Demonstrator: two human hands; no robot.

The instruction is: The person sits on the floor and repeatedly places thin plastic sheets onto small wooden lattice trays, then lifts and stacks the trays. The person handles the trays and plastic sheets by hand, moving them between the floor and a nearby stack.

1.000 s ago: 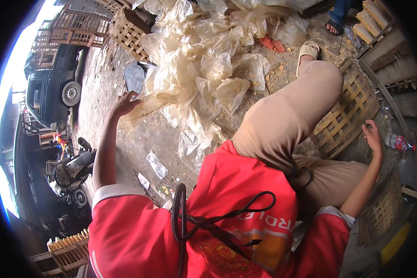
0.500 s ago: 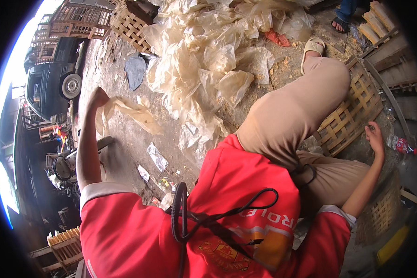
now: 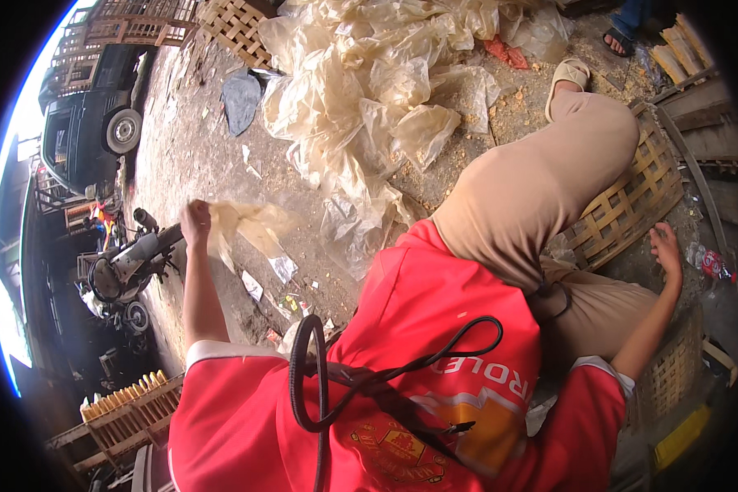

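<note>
Out to the left, my left hand (image 3: pixel 195 221) is closed around one end of a thin, yellowish translucent plastic sheet (image 3: pixel 258 225). The sheet trails to the right of the fist, blurred by motion, above the dusty floor. On the right side, my right hand (image 3: pixel 666 248) hangs beside my bent leg with its fingers loosely bent and apart; nothing shows in it. Nearest to it is a woven bamboo basket (image 3: pixel 627 217), partly covered by my leg. A big heap of crumpled translucent plastic (image 3: pixel 361 90) lies ahead of me.
A motorcycle (image 3: pixel 131 261) stands at the left, with a dark truck (image 3: pixel 86 135) farther off. Another woven basket (image 3: pixel 234 31) is beyond the heap. A plastic bottle (image 3: pixel 712 261) lies at the right. Another person's sandalled foot (image 3: pixel 617 41) is at far right.
My left hand has swung right and nearer to me, bringing the plastic sheet along. My right hand stays beside the leg, nearly unmoved. The whole view has shifted slightly.
</note>
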